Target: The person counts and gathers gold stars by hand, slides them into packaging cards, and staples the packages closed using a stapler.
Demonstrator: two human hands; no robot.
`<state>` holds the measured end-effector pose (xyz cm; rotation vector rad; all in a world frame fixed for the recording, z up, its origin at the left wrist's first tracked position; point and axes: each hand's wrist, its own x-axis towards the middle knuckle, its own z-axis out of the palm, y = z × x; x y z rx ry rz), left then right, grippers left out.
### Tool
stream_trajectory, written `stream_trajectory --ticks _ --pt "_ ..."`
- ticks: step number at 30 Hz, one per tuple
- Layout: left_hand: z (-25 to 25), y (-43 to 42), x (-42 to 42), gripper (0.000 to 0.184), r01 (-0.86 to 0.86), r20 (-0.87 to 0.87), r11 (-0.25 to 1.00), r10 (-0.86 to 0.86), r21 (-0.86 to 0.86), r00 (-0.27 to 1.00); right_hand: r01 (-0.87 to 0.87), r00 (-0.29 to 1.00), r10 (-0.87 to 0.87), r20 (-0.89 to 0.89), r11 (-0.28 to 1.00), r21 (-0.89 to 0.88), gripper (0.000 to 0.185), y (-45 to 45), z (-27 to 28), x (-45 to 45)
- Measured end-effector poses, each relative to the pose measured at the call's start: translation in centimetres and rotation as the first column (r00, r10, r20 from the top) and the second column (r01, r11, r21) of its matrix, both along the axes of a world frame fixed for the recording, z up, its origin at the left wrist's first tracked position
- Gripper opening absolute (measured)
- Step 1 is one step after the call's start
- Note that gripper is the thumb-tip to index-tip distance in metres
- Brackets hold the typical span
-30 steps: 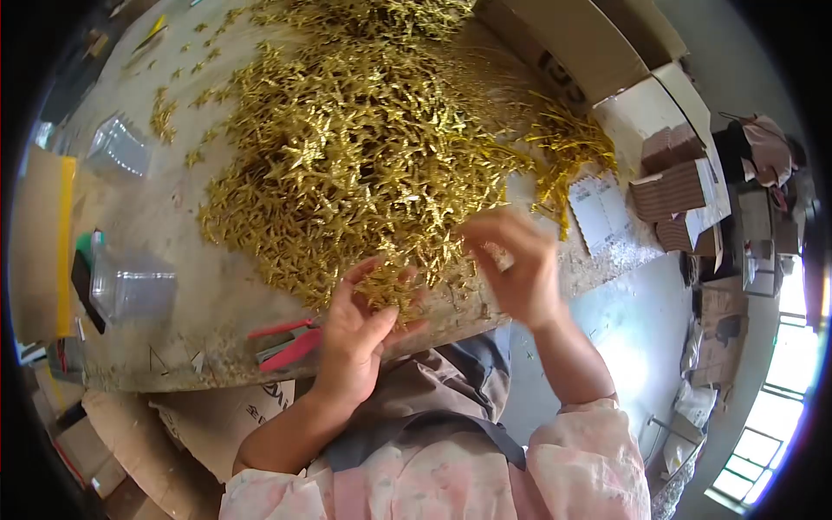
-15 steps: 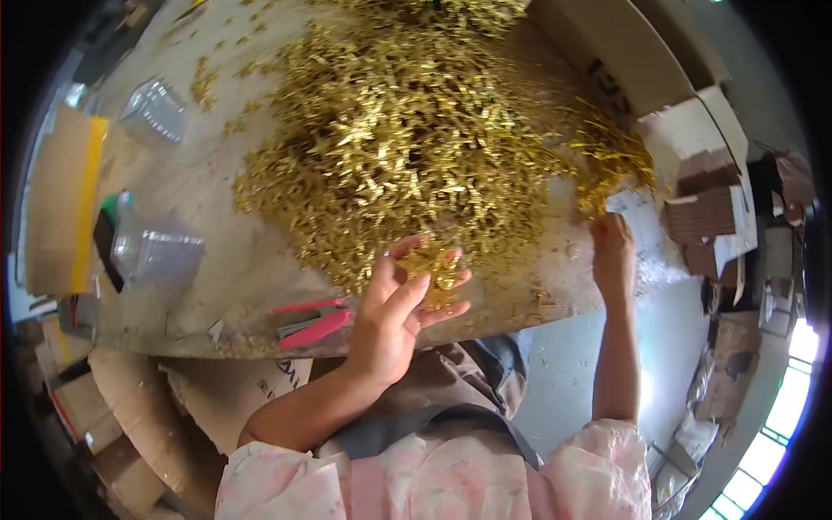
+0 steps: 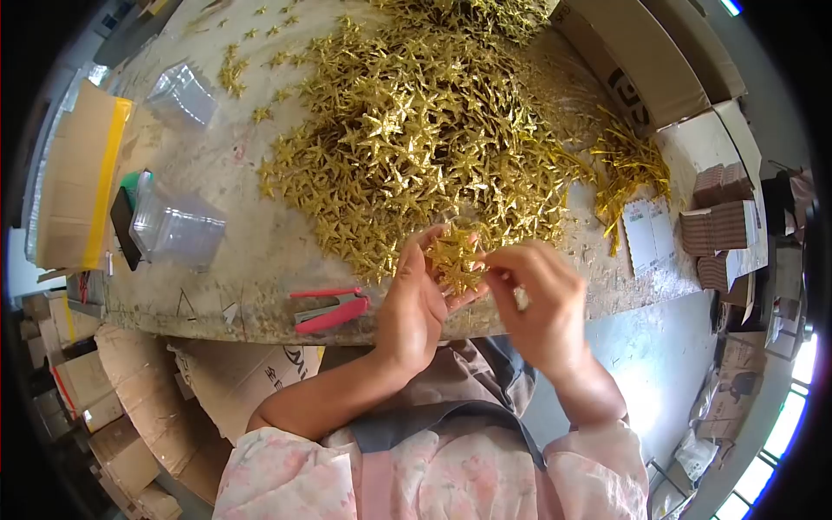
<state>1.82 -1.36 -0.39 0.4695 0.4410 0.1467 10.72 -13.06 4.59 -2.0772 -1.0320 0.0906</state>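
Several gold glitter stars (image 3: 456,258) lie in my left hand (image 3: 410,316), which cups them above the table's front edge. My right hand (image 3: 544,299) meets them from the right, with thumb and forefinger pinched at their edge. Whatever sits between those fingertips is too small to make out. Just beyond both hands spreads a big heap of gold stars (image 3: 407,147). A pink stapler (image 3: 334,314) rests on the table to the left of my left hand.
Gold strips (image 3: 631,165) and a white card (image 3: 648,236) lie at the right, near stacked brown cards (image 3: 719,227). A large cardboard box (image 3: 637,65) stands behind them. Clear plastic containers (image 3: 186,234) and a dark flat object (image 3: 126,230) occupy the left side.
My right hand has come from the gold strips on the right over to the stars in my left hand. My left hand still holds the stars. The view has shifted slightly.
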Motion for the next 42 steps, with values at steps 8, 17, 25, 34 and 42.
stream_trajectory --ticks 8,17,25,34,42 --pt "0.2 -0.1 -0.6 0.047 -0.03 0.006 0.999 0.03 -0.014 1.0 -0.129 0.975 0.132 0.177 0.991 -0.024 0.025 1.2 -0.7 -0.6" --pt "0.8 -0.3 0.0 0.047 0.051 -0.023 0.994 -0.049 0.096 0.999 -0.019 0.958 0.032 0.284 0.999 -0.05 0.024 -3.8 -1.3 0.9" --pt "1.2 0.2 -0.1 0.05 0.116 -0.073 0.97 -0.103 0.213 0.992 0.701 0.625 -0.418 0.659 0.673 -0.237 0.029 -17.5 -6.7 11.4" --pt "1.1 -0.6 0.3 0.049 0.15 -0.063 0.966 -0.14 0.21 0.988 0.604 0.775 -0.364 0.516 0.665 -0.439 0.002 -19.8 -7.5 12.2" --pt "0.2 -0.6 0.3 0.04 0.116 0.026 0.993 -0.116 0.022 0.993 0.637 0.771 -0.619 -0.147 0.755 0.158 0.007 -15.4 -3.2 7.4"
